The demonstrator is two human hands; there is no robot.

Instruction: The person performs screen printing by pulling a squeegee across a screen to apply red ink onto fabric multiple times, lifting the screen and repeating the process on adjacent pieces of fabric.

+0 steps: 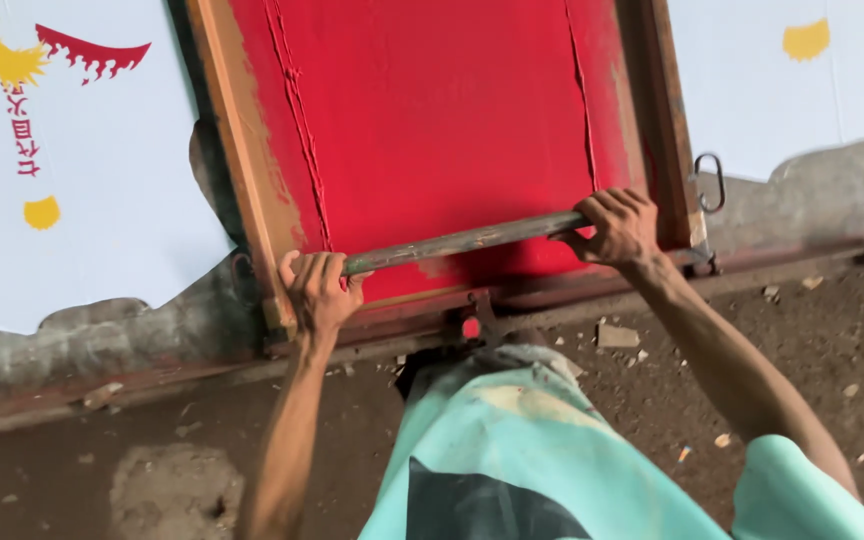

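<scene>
A wooden printing frame [242,150] holds a screen [432,110] covered in red ink. A long grey squeegee bar [457,242] lies across the near end of the screen. My left hand [317,290] grips the bar's left end, close to the frame's left rail. My right hand [620,225] grips the bar's right end by the frame's right rail. Both arms reach forward from a light green shirt [542,440].
White fabric [102,200] with red and yellow printed shapes lies left of the frame, and more white fabric [782,90] with a yellow spot lies to the right. A metal hook [710,182] hangs off the frame's right side. The dirt floor [802,340] below holds small debris.
</scene>
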